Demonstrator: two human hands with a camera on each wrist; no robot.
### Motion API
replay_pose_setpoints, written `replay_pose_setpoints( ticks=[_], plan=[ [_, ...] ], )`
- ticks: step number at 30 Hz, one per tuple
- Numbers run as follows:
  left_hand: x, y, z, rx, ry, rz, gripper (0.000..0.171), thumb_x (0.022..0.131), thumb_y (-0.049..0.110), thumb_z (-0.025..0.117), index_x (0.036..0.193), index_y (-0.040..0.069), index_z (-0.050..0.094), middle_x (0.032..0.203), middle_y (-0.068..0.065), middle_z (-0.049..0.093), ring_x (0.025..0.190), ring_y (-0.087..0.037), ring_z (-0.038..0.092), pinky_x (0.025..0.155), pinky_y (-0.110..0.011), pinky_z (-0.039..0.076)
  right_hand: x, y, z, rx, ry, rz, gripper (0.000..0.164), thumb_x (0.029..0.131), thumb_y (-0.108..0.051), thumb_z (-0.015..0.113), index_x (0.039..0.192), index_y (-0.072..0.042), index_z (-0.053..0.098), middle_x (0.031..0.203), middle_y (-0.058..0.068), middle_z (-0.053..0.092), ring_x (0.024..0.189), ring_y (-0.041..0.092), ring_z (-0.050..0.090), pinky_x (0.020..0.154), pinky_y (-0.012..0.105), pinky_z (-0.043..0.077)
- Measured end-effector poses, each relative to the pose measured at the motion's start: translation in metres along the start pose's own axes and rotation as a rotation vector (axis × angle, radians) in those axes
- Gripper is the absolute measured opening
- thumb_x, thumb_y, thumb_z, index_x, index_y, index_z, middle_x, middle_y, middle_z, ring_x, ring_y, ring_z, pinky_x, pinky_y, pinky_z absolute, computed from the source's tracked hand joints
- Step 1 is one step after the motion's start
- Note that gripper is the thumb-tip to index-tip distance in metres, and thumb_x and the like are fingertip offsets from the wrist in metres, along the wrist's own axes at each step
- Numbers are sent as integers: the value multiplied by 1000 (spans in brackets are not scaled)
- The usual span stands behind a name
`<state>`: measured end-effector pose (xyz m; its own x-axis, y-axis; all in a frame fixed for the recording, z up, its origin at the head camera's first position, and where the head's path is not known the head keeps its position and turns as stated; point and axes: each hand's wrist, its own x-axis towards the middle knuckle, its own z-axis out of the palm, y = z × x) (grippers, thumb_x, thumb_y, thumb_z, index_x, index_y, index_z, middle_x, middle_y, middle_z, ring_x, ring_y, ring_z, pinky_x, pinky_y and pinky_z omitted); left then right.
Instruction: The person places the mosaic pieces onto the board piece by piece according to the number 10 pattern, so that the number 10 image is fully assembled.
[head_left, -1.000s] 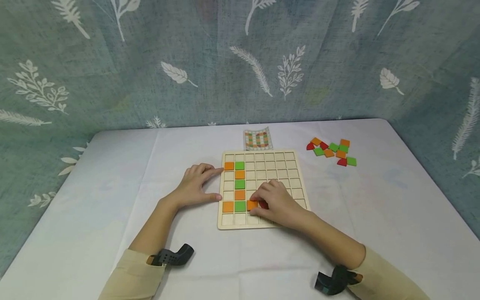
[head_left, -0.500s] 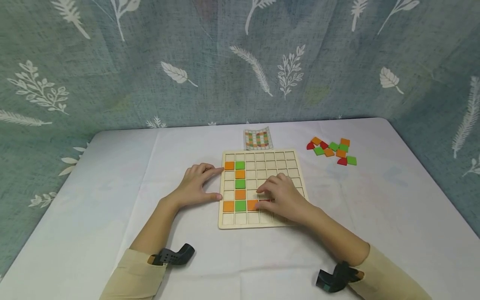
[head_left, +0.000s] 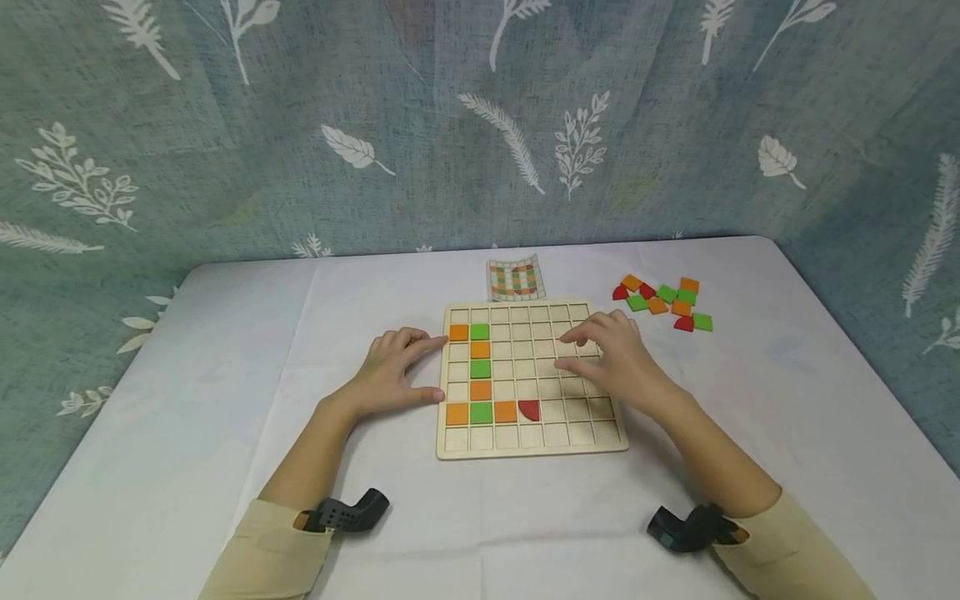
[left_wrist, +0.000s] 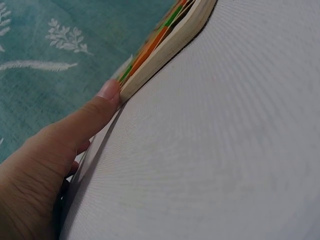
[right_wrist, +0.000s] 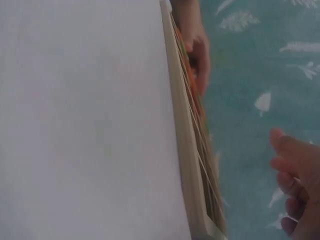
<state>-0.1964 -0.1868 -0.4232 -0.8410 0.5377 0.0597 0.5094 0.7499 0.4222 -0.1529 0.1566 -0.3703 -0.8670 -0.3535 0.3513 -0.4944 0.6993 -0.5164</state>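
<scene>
A wooden grid board point(head_left: 532, 442) lies on the white-covered table, with orange and green square tiles in its left columns. The lower filled row reads orange, green, orange tile point(head_left: 506, 412), then a red quarter-round tile point(head_left: 529, 410). My left hand point(head_left: 386, 372) touches the board's left edge with thumb and forefinger spread; the left wrist view shows the thumb point(left_wrist: 107, 92) at the board's corner. My right hand point(head_left: 617, 358) hovers over the board's right side, thumb and fingers apart with nothing between them.
Loose orange, green tiles point(head_left: 667, 293) and red quarter-round tiles lie at the back right of the table. Behind the board is a small printed pattern card point(head_left: 516, 278). A patterned green-blue cloth point(head_left: 420, 133) hangs beyond the table's far edge.
My right hand has let go of the red quarter-round tile and moved up and to the right, uncovering that tile in its cell. My left hand has stayed in place.
</scene>
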Motion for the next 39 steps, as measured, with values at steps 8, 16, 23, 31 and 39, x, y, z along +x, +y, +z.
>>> replay_pose_setpoints(
  ticks=[8,16,23,31,39],
  plan=[
    [0,1,-1,-5,3,1,84,73,59,70,143,22,44,132,-10,42,121,-29,34,100,-49,23,1,17,-19,-12,-12,104,37,76,-23,79,105,-2,68,94,11,61,98,30,42,84,46,33],
    [0,-2,1,-7,-6,-8,84,73,59,70,143,23,43,132,-9,41,122,-28,33,100,-48,22,-3,39,-39,42,29,139,38,80,-19,76,112,-2,64,102,15,62,106,32,39,89,50,32],
    [0,-2,2,-3,2,-10,83,72,60,70,143,24,43,132,-9,42,122,-28,33,100,-48,22,-7,53,-57,99,92,194,32,82,-19,74,108,-2,65,107,17,62,112,34,40,92,53,33],
    [1,-2,1,-1,9,-12,83,72,59,71,142,23,44,131,-8,43,120,-27,34,99,-47,24,-12,68,-74,52,86,339,40,85,-28,71,112,0,65,122,22,57,125,40,32,94,60,33],
    [0,-3,2,-7,18,-7,84,71,60,71,142,23,45,131,-7,43,120,-26,35,99,-47,24,-22,92,-81,3,66,453,46,87,-33,68,116,2,62,127,24,52,117,40,32,89,56,35]
  ],
)
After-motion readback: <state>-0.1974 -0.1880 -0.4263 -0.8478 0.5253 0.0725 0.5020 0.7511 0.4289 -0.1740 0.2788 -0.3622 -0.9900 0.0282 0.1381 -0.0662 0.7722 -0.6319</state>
